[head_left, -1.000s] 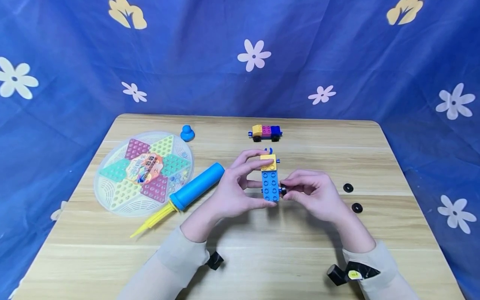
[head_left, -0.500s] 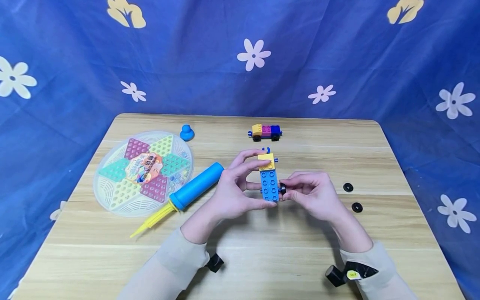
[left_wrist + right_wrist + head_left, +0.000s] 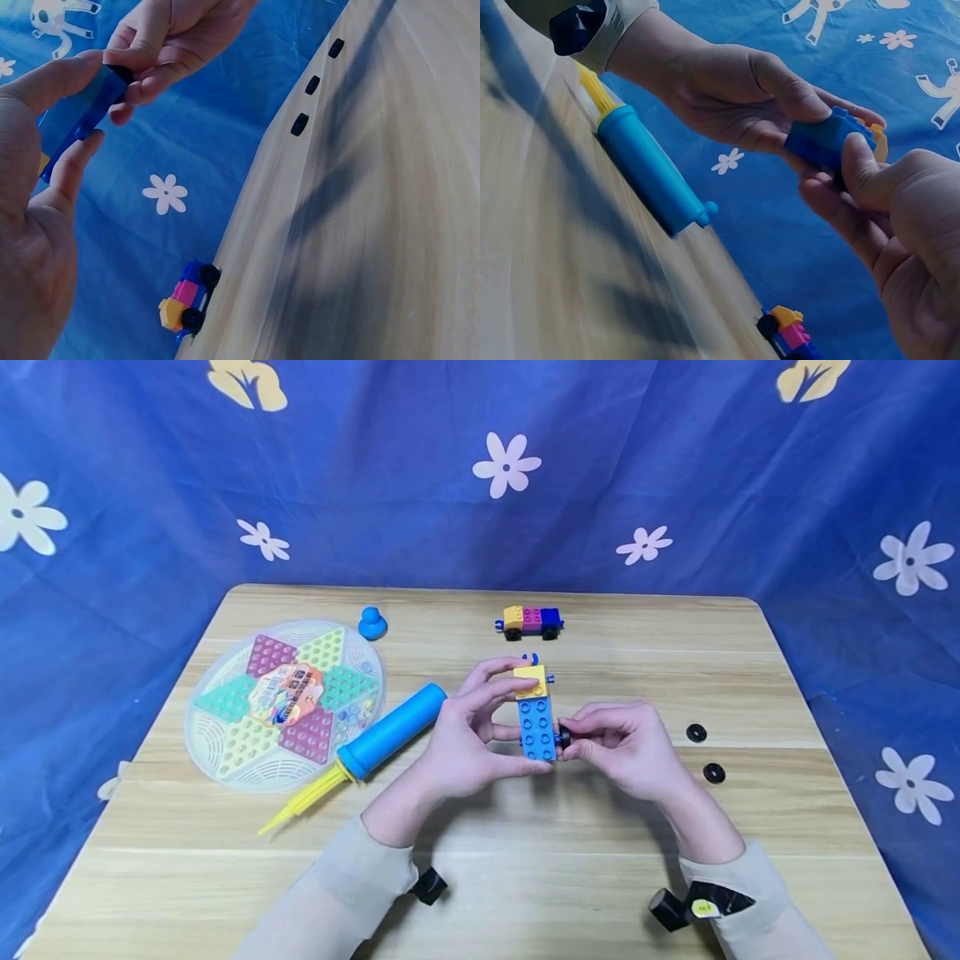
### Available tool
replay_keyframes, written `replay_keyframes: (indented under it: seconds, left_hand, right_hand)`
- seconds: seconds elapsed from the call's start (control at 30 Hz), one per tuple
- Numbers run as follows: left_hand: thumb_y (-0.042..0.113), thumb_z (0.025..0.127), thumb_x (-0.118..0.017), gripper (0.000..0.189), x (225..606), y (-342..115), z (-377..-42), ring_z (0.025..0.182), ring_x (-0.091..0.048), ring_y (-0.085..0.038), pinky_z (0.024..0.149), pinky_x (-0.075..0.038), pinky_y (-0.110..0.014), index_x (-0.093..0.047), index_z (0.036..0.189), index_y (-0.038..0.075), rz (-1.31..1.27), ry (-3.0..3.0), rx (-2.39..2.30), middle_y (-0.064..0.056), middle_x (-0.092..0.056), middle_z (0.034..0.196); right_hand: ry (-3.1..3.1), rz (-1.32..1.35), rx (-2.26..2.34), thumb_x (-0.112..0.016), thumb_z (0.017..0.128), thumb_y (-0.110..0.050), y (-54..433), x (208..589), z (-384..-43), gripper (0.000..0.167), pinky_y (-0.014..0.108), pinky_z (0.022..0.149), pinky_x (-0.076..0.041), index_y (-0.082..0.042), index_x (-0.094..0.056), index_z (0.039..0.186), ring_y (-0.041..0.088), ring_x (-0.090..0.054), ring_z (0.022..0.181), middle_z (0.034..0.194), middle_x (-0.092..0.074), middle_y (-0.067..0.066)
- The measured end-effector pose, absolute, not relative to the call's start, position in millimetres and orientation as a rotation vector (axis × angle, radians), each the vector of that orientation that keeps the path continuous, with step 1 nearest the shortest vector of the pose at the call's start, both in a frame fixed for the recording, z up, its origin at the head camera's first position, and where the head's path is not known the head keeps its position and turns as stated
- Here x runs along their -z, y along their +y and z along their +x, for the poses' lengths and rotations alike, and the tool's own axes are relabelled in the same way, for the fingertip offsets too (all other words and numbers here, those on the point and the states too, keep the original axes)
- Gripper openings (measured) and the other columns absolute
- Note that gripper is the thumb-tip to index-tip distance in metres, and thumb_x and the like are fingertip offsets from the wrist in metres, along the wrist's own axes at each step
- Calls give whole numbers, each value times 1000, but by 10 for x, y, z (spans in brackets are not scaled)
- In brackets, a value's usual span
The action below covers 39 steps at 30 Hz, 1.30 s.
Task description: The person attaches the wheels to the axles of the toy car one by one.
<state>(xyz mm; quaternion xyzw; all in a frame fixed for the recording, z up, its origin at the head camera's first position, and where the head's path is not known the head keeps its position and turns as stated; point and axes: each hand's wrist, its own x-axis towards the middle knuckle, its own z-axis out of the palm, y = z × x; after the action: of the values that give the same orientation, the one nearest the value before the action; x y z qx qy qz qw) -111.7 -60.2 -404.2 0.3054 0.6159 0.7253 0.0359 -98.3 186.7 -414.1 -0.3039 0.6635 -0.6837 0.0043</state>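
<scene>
My left hand (image 3: 468, 747) holds a toy car of building bricks by its left side and ends. Its body is a long blue brick (image 3: 536, 727) with a yellow brick (image 3: 531, 682) at the far end and a small blue hook beyond. Between thumb and fingers my right hand (image 3: 626, 747) pinches a black wheel (image 3: 564, 737) against the car's near right axle. How far the wheel sits on the axle is hidden by the fingers. Bare axle stubs show at the far right and near left. Both hands are above the table.
Black loose wheels (image 3: 696, 732) (image 3: 300, 124) lie at the right. A finished-looking toy car (image 3: 531, 622) stands at the back. Left are a blue and yellow hand pump (image 3: 393, 731), a round star-patterned game board (image 3: 206, 735) and a small blue knobbed piece (image 3: 371, 624).
The toy car has tilted slightly, its far end shifting a little left. Both hands keep their grips. The loose things on the table stay put.
</scene>
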Motion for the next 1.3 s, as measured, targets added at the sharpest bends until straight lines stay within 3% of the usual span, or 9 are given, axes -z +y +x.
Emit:
replay_keyframes:
  seconds: [0.17, 0.5, 0.83, 1.1, 1.3]
  left_hand:
    - [-21, 60, -95, 87, 4049, -612, -1113, 133, -58, -33, 82, -63, -47, -66, 139, 2, 936, 1918, -2203, -8, -41, 154]
    - [-24, 59, -94, 90, 4022, -619, -1110, 132, -58, -34, 82, -63, -50, -65, 140, 3, 919, 1871, -2242, -9, -39, 156]
    - [-23, 60, -93, 86, 4036, -608, -1111, 132, -58, -34, 84, -63, -48, -65, 138, 0, 942, 1884, -2218, -8, -39, 155]
    - [-24, 63, -91, 92, 4065, -610, -1144, 133, -57, -34, 90, -61, -47, -57, 145, 0, 1025, 1894, -2175, -9, -36, 158]
    - [-18, 67, -93, 97, 4091, -624, -1162, 132, -58, -28, 91, -61, -44, -53, 152, 6, 1037, 1979, -2086, -5, -35, 161]
  right_hand:
    - [2169, -938, 2031, -78, 82, 23, 1860, 4091, -968, 29, 36, 72, -64, 14, -75, 109, 25, -76, 85, 99, -76, 19]
    - [2011, -822, 2214, -73, 82, 27, 1830, 4177, -974, 25, 39, 72, -64, 24, -68, 106, 22, -78, 82, 99, -72, 34]
    - [2219, -825, 2051, -78, 82, 23, 1800, 4117, -944, 27, 35, 72, -64, 17, -74, 107, 21, -78, 86, 100, -76, 24]
    - [2245, -895, 2007, -77, 81, 25, 1836, 4127, -941, 33, 40, 76, -64, 14, -74, 112, 26, -78, 93, 107, -77, 21]
    - [2237, -910, 2016, -76, 81, 25, 1839, 4150, -944, 33, 40, 77, -63, 14, -74, 113, 25, -77, 94, 107, -76, 21]
